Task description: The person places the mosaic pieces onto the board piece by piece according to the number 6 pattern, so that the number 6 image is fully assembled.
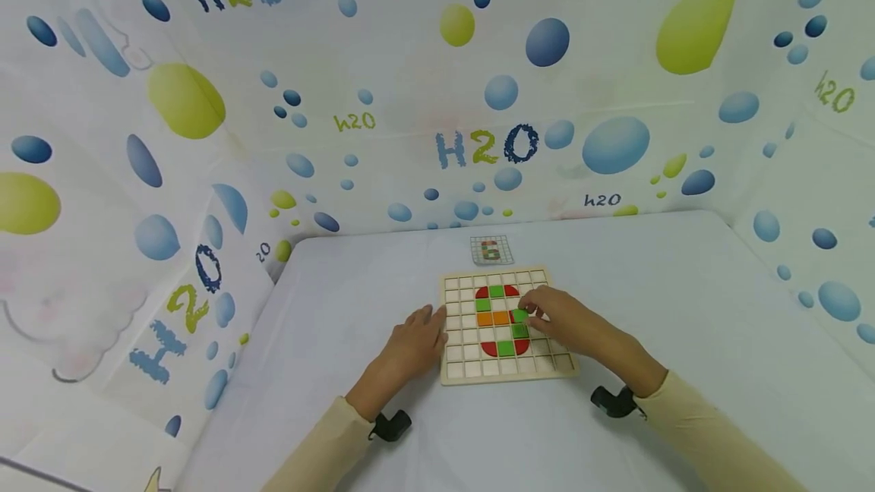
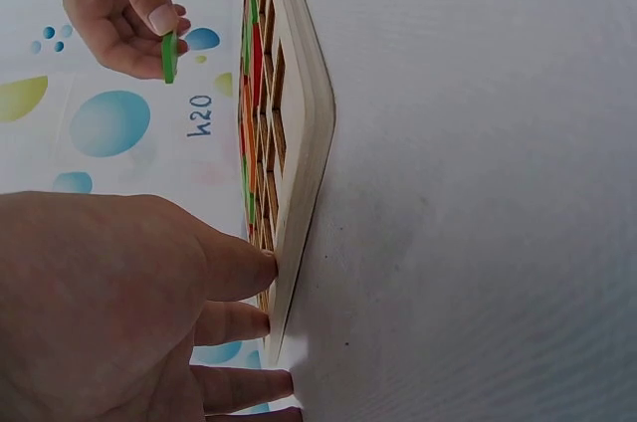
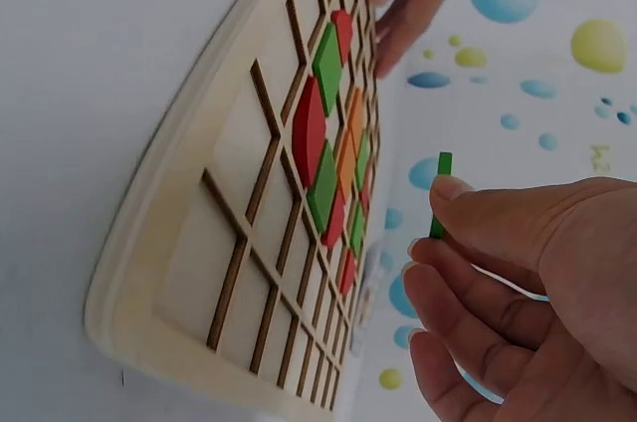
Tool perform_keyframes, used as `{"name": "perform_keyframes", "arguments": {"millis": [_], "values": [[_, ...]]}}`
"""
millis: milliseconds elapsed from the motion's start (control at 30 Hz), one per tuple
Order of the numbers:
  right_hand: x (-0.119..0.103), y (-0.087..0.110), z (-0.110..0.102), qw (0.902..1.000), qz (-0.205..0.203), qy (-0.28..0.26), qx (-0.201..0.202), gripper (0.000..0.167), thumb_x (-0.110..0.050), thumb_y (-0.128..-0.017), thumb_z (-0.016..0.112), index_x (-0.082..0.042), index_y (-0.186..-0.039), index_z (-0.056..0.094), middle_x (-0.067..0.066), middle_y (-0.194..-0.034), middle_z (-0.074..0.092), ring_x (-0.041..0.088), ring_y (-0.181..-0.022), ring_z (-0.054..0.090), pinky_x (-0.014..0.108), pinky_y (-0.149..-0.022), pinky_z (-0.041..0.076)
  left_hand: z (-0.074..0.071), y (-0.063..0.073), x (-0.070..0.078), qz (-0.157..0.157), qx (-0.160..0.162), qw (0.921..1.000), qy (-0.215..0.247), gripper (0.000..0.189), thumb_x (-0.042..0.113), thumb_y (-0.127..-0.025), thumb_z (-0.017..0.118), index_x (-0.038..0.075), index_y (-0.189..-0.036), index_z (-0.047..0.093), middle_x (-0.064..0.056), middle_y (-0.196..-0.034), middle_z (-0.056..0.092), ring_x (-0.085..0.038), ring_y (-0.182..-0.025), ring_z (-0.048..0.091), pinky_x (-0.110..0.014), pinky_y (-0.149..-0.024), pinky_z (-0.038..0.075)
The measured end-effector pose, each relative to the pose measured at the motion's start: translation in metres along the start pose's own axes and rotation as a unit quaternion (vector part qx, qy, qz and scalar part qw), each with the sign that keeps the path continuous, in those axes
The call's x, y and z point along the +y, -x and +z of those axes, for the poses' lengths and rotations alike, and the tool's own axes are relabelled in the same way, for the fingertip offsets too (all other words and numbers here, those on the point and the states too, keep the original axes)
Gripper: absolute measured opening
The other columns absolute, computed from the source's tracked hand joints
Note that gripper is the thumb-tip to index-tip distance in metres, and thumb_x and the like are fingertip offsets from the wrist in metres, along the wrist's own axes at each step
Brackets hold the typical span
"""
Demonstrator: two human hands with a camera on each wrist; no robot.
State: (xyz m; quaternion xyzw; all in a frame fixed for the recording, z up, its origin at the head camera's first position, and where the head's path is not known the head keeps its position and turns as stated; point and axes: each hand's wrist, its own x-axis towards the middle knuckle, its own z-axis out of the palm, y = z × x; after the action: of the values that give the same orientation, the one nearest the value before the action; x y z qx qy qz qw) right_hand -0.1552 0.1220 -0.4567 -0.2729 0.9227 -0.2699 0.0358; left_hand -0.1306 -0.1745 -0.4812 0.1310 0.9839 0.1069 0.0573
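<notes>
A wooden grid board (image 1: pixel 454 369) lies on the table, with red, green and orange tiles set in its middle. Between thumb and fingertips my right hand (image 1: pixel 557 313) pinches a green square tile (image 2: pixel 168 59); both wrist views show it lifted clear of the board. Among the set tiles are two orange squares (image 1: pixel 493 318), several green squares (image 1: pixel 505 348) and red rounded pieces (image 1: pixel 488 349). My left hand (image 1: pixel 417 336) rests at the board's left edge, its extended fingers touching the rim in the left wrist view.
Behind the board lies a small card (image 1: pixel 491 250) printed with a grid and a coloured figure. A white cloth covers the table (image 1: pixel 342 287). Patterned sheets (image 1: pixel 383 59) with blue and green drops stand at the back and sides.
</notes>
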Motion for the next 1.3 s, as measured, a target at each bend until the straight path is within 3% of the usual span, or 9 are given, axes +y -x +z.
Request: {"name": "perform_keyframes", "arguments": {"millis": [300, 500, 700, 1300], "values": [[-0.012, -0.012, 0.015, 0.9998, -0.008, 0.013, -0.012, 0.024, -0.012, -0.098, 0.076, -0.006, -0.12, 0.07, -0.001, -0.101, 0.065, 0.016, -0.094, 0.057, 0.036, -0.089, 0.057, 0.0, -0.001, 0.0, 0.007, 0.003, 0.9999, -0.012, 0.054, 0.028, -0.113, 0.049, 0.005, -0.161, 0.041, -0.025, -0.162, 0.042, -0.041, -0.15, 0.043, -0.062, -0.112, 0.045], [-0.022, -0.019, 0.027, 0.9995, -0.001, 0.02, -0.025, 0.024, -0.013, -0.098, 0.077, -0.005, -0.119, 0.07, 0.0, -0.102, 0.067, 0.017, -0.093, 0.056, 0.037, -0.091, 0.056, 0.0, 0.0, 0.0, 0.006, 0.004, 0.9999, -0.01, 0.054, 0.028, -0.112, 0.05, 0.005, -0.161, 0.042, -0.025, -0.162, 0.043, -0.041, -0.15, 0.043, -0.063, -0.111, 0.045], [-0.031, -0.025, 0.033, 0.9991, -0.003, 0.032, -0.027, 0.023, -0.016, -0.096, 0.08, -0.005, -0.114, 0.072, -0.002, -0.094, 0.065, 0.014, -0.086, 0.055, 0.035, -0.082, 0.054, 0.0, 0.0, 0.0, 0.005, 0.004, 1.0, -0.004, 0.054, 0.027, -0.113, 0.049, 0.005, -0.161, 0.042, -0.025, -0.162, 0.042, -0.041, -0.151, 0.042, -0.064, -0.112, 0.045], [-0.043, -0.032, 0.038, 0.9959, 0.033, 0.072, -0.043, 0.019, -0.016, -0.094, 0.082, -0.007, -0.108, 0.073, 0.002, -0.101, 0.07, 0.016, -0.089, 0.06, 0.036, -0.089, 0.057, -0.002, 0.003, 0.001, 0.009, 0.01, 0.9999, 0.004, 0.054, 0.028, -0.112, 0.051, 0.006, -0.161, 0.042, -0.024, -0.162, 0.042, -0.042, -0.151, 0.042, -0.063, -0.113, 0.043]]}}
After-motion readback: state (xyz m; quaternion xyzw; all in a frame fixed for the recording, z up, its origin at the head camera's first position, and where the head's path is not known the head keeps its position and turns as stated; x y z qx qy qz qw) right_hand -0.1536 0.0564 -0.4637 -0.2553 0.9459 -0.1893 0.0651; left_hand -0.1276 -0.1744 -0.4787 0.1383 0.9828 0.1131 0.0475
